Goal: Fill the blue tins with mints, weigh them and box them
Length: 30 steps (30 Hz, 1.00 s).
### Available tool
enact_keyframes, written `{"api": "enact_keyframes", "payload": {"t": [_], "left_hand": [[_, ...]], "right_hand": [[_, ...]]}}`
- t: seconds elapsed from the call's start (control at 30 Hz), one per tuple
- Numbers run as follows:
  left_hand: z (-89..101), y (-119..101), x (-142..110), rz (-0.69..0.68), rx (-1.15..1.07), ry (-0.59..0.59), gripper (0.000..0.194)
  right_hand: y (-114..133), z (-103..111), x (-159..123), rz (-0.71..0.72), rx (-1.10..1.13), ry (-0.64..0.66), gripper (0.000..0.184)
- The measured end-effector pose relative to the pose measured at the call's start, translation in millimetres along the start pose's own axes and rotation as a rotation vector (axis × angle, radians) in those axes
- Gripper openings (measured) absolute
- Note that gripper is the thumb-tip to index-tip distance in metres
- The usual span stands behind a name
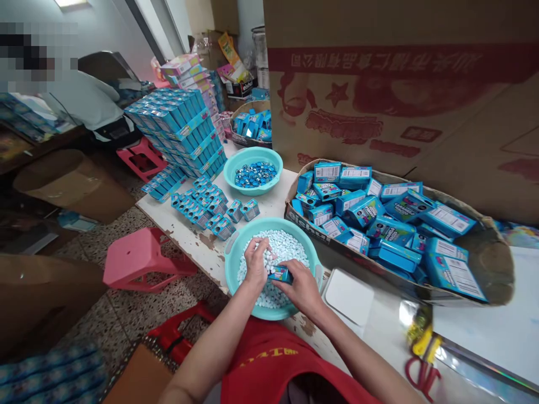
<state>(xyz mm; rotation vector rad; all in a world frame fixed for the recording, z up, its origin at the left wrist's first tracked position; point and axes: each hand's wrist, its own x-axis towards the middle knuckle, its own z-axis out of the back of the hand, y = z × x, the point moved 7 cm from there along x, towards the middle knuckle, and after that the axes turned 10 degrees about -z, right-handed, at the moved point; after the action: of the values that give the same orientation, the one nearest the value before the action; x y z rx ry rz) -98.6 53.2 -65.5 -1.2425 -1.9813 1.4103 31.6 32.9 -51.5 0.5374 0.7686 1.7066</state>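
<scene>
- From the head view, my left grip is cupping a handful of white pellets, fingers loosely curled.
- My right grip is pinching a small blue box between fingers and thumb, over the turquoise basin on the desk.
- I am apparently filling the box; the next move is probably calling for steadying it beside the pellets.

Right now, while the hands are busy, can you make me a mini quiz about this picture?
1. Which hand holds the small blue box over the bowl?
2. True or false: the pink stool stands left of the table in the picture.
3. What lies in the bowl under the hands?
A) scissors
B) white pellets
C) yellow tape

Key: 1. The right hand. 2. True. 3. B.
</scene>
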Motion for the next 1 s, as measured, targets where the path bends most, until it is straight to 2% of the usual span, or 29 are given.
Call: {"api": "enact_keyframes", "payload": {"t": [0.33, 0.6, 0.8, 1.0], "left_hand": [[-5.3, -1.7, 0.2, -0.014, 0.032, 0.000, 0.039], [-12.0, -14.3, 1.7, -0.138, 0.113, 0.051, 0.025], [-21.6, -13.3, 2.9, -0.111, 0.052, 0.093, 0.024], [-29.2, -12.7, -0.4, -0.115, 0.090, 0.144, 0.023]], "right_hand": [[-3.8, 8.9, 10.1, 0.007, 0.080, -0.046, 0.032], [-6.0, 9.6, 10.0, -0.015, 0.145, -0.050, 0.032], [-7.5, 13.8, 11.8, -0.049, 0.220, -0.065, 0.032], [-11.0, 18.3, 11.3, -0.088, 0.270, -0.064, 0.029]]}}
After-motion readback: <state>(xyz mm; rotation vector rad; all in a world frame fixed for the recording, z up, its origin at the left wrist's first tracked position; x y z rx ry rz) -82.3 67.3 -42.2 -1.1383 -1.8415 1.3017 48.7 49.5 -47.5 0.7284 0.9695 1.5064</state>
